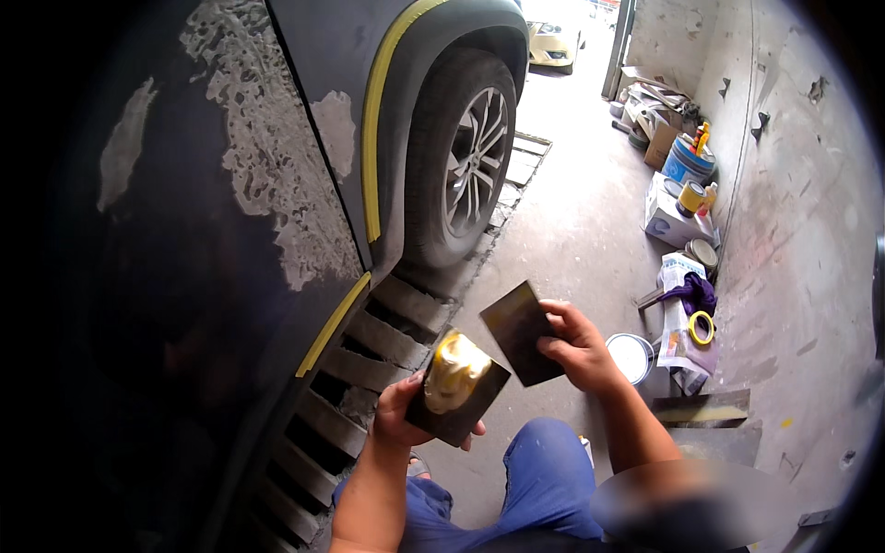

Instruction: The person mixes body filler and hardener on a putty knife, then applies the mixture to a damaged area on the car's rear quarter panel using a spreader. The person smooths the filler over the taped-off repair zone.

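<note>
My left hand [398, 417] holds a dark square board [461, 405] from below, with a glossy lump of yellowish body filler [454, 370] piled on it. My right hand [578, 346] grips a thin dark spreader blade [519, 332] by its right edge, held just above and right of the board without touching the filler. Both are beside the dark car door [212, 203], which has patches of pale sanded filler [263, 147] and yellow masking tape [373, 120] along the panel edges.
The car's rear wheel [466, 161] stands ahead over a floor grate [369, 369]. An open white tin [631, 356] sits on the concrete by my right hand. Cans, boxes, a tape roll [701, 327] and a purple rag [693, 293] line the right wall. My blue-trousered knee [548, 470] is below.
</note>
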Motion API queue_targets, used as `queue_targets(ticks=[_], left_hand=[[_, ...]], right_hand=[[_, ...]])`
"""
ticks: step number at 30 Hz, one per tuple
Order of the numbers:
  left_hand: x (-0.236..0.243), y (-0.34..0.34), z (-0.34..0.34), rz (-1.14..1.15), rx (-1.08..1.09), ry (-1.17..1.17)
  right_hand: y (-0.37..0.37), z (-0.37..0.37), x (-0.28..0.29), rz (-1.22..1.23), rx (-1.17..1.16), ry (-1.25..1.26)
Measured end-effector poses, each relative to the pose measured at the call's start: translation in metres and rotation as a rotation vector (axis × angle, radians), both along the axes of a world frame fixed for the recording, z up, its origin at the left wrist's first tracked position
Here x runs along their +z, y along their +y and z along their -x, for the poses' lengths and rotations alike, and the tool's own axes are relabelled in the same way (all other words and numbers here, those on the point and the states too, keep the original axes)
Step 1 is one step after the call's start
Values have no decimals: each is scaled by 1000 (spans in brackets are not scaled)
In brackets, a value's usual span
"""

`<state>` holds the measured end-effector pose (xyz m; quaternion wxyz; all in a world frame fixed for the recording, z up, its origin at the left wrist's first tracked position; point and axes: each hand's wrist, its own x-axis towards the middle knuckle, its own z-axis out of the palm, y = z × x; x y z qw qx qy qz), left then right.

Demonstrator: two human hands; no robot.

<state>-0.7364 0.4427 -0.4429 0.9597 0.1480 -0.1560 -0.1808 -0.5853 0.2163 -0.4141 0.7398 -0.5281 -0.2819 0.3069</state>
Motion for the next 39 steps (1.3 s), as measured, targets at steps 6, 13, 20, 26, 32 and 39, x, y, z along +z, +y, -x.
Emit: queue_targets(ticks=[6,13,20,26,32,39], left_hand=[[-8,-1,-7,-175,-15,160],[-7,-5,-6,-53,54,208],[-14,-7,-6,-117,40,145],[-8,-12,-5,-74,185,187],[7,-33,-11,-268,571,91],[-12,-61,-8,-552,818,42]], right_hand=[[9,11,5,-137,-23,-33],[0,15,-1,-378,-134,-106],[-1,26,16,0,-60,-856],[-26,6,-10,302,-40,-907],[-31,45,-22,54,-52,-11],[7,58,0,141,56,152]])
